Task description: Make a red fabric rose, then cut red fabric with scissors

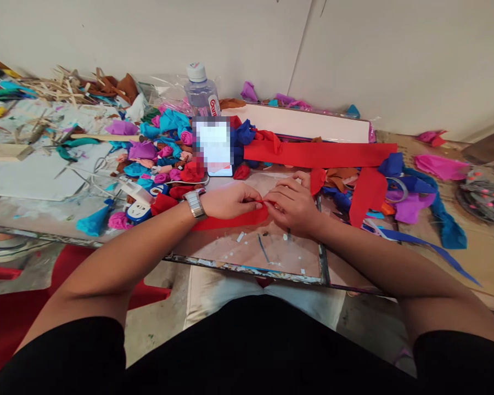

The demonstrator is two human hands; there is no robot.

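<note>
My left hand point(230, 199), with a metal watch on the wrist, and my right hand point(293, 204) meet over a glass sheet point(271, 252) at the table's front edge. Both pinch a strip of red crepe paper point(230, 219) that trails left under my left wrist. The fingertips of the two hands touch at the strip's right end, where the paper is folded or rolled. Just beyond my right hand lies a small red piece point(316, 180).
A long red strip point(321, 154) and a second one point(368, 195) lie behind my hands. Rolled paper flowers in blue, pink, purple and red point(164, 153) are heaped at the left, by a water bottle point(201, 93). Blue strips point(440, 219), scissors point(101, 163) and wooden sticks point(61, 82) lie around.
</note>
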